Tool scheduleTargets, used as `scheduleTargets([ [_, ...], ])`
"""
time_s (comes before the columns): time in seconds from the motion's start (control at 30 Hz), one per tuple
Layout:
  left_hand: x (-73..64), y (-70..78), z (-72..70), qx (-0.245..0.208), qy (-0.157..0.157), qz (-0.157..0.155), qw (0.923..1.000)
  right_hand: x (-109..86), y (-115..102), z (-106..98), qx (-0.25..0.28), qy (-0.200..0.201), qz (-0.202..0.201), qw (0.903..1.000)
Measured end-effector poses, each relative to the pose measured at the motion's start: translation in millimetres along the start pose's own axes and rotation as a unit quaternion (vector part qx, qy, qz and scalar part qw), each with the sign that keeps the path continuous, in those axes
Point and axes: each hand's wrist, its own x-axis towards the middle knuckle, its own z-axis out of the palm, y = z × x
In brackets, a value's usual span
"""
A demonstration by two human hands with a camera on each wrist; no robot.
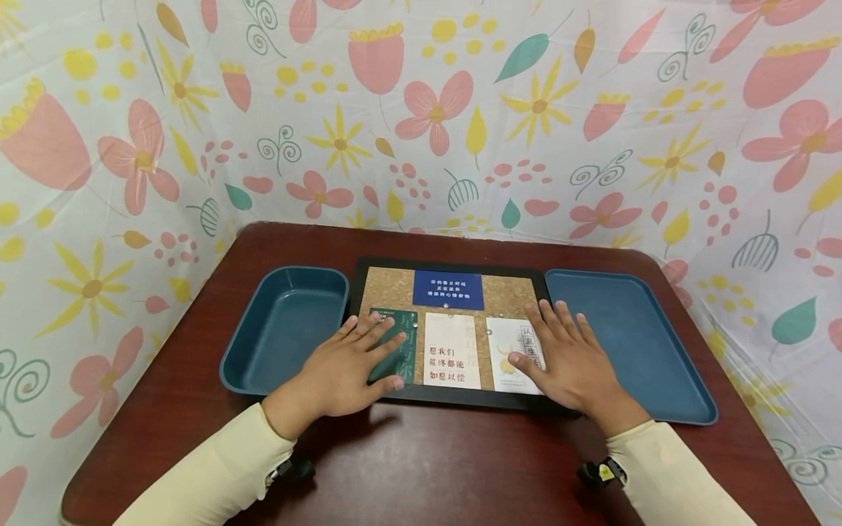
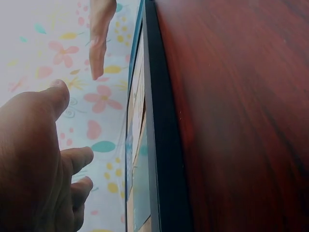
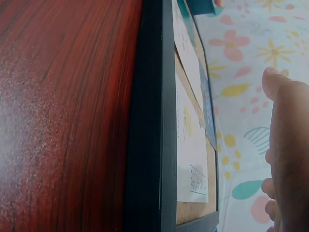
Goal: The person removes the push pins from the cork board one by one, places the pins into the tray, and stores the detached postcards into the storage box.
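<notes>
A cork board [image 1: 388, 288] in a black frame lies on the table, with several cards pinned to it. The blue card [image 1: 448, 290] is at the top; below it are a green card [image 1: 403, 358], a cream card [image 1: 451, 351] and a white card [image 1: 509, 358]. My left hand [image 1: 349, 365], fingers spread, hovers over the green card and partly hides it. Over the white card's right side hangs my right hand [image 1: 569, 358], fingers straight. Both wrist views show a gap between the hands and the board frame [image 2: 164, 145]. Neither hand holds anything.
A deep blue tray [image 1: 237, 351] stands left of the board. To its right lies a shallow blue tray [image 1: 631, 329], partly behind the right hand. The dark red wooden table [image 1: 434, 467] reaches back to a flower-patterned curtain [image 1: 408, 168].
</notes>
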Motion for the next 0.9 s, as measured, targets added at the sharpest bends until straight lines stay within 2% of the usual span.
scheduleTargets([
  [0.23,-2.3,4.0,2.7,-0.009,-0.002,0.017,0.9998,4.8,-4,-1,0.006,0.003,-0.002,1.0000],
  [0.5,-2.8,5.9,5.3,-0.010,-0.008,0.018,0.9998,6.9,-6,-1,0.004,0.007,0.001,1.0000],
  [0.9,-5.3,17.0,12.9,-0.003,-0.018,0.029,0.9994,10.3,-9,3,0.017,0.000,-0.002,0.9999],
])
